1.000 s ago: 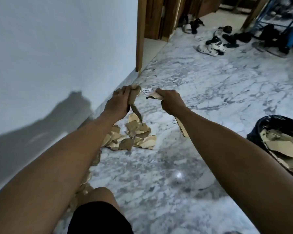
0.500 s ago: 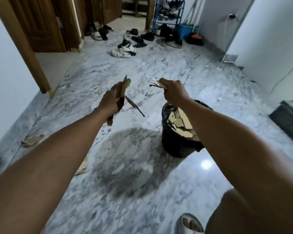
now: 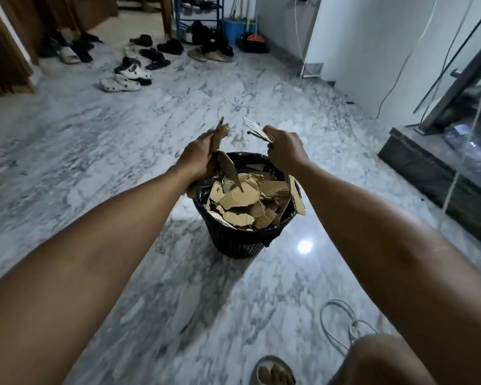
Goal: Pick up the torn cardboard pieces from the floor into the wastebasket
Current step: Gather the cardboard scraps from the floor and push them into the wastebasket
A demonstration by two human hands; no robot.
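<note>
Left hand [image 3: 197, 159]: raised over the near-left rim of the wastebasket, fingers curled tight round torn cardboard strips [image 3: 228, 168]; 1 strip sticks up past the knuckles, another hangs down and points into the bin
Right hand [image 3: 286, 151]: raised over the right rim, fingers closed on a second bunch of cardboard scraps [image 3: 257, 132]; a pale piece with print juts up and left from the fist, and a long brown piece [image 3: 296, 195] hangs below the wrist along the bin's right edge
Wastebasket [image 3: 233, 240]: black mesh bin with a dark liner, upright on the floor, between the 2 forearms
Bin contents [image 3: 245, 201]: torn brown cardboard pieces heaped near the rim
Floor [image 3: 81, 151]: grey-white marble, glossy, with a bright light reflection just right of the bin
Shoes [image 3: 128, 76]: several pairs and white clogs scattered at the far left, well apart from the bin
Shoe rack [image 3: 197, 20]: blue frame against the far wall
Cable [image 3: 342, 323]: white loop lying on the floor near the person's right knee
Foot [image 3: 272, 372]: in a sandal, bottom edge of view
</note>
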